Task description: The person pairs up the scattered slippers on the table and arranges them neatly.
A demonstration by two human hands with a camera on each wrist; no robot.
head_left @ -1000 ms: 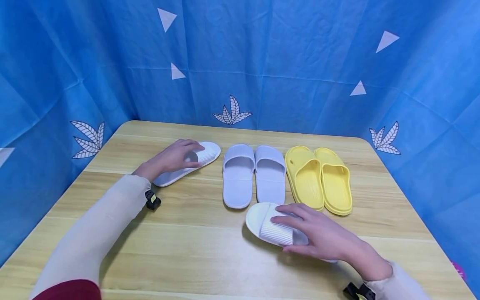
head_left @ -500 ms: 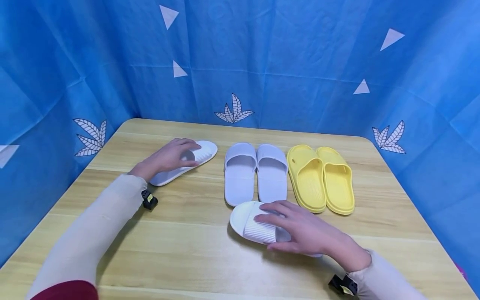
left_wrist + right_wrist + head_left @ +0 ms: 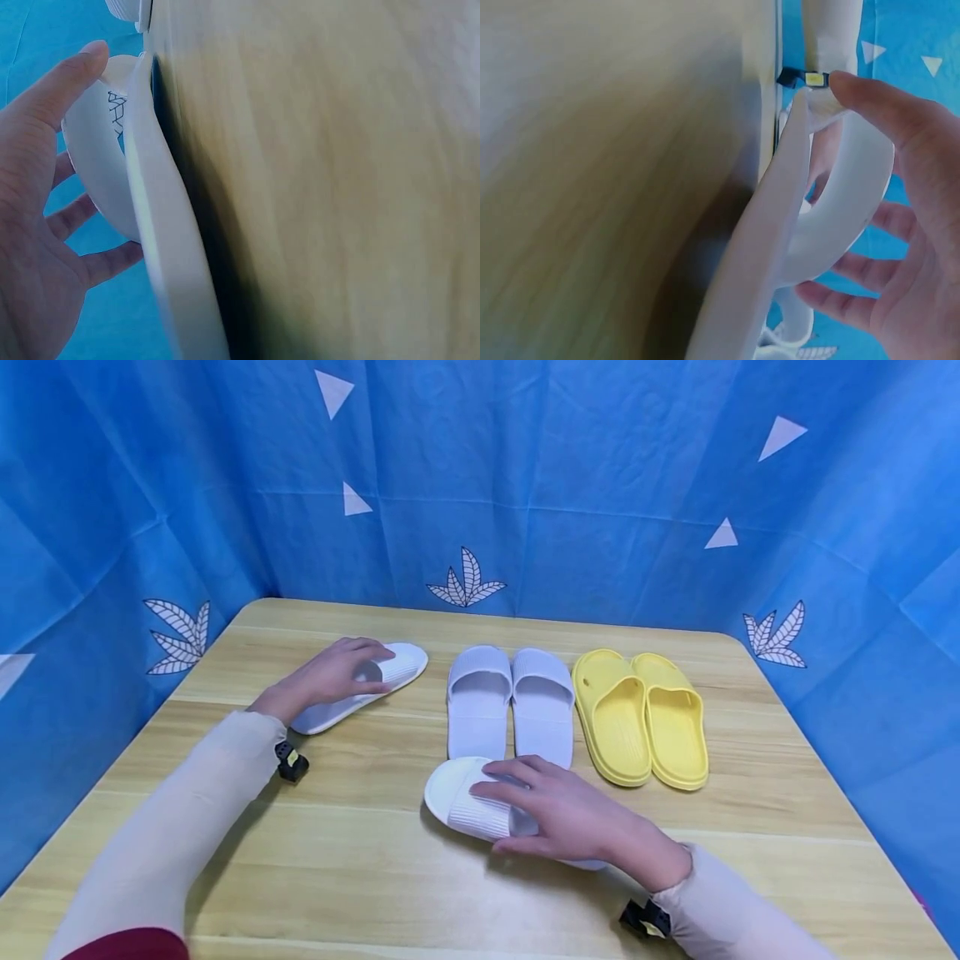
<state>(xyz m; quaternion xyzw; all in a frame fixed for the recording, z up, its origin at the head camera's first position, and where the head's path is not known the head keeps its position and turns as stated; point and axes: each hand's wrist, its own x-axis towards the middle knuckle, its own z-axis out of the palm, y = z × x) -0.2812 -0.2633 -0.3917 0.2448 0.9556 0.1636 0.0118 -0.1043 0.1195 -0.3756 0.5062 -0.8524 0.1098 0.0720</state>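
Observation:
My left hand (image 3: 330, 675) grips a white slipper (image 3: 408, 658) by its ribbed strap at the table's back left, toe pointing away and right. In the left wrist view the thumb lies on one side of the strap (image 3: 94, 161), the other fingers on the opposite side. Nearer the front, my right hand (image 3: 566, 810) holds a second white slipper (image 3: 444, 787) across its strap (image 3: 855, 202), toe pointing left. A shadow shows beneath this slipper, and it looks slightly raised and tilted. Part of each sole is hidden by the hand.
Two pale lavender slippers (image 3: 477, 718) stand side by side, toes away, just behind the right-hand slipper. Right of them lies a yellow pair (image 3: 621, 727). The wooden table (image 3: 337, 860) has blue curtain (image 3: 600, 468) behind it and at both sides.
My right hand has carried its white slipper leftward, to in front of the lavender pair. The left hand and its slipper have shifted slightly left. The lavender and yellow pairs stay put.

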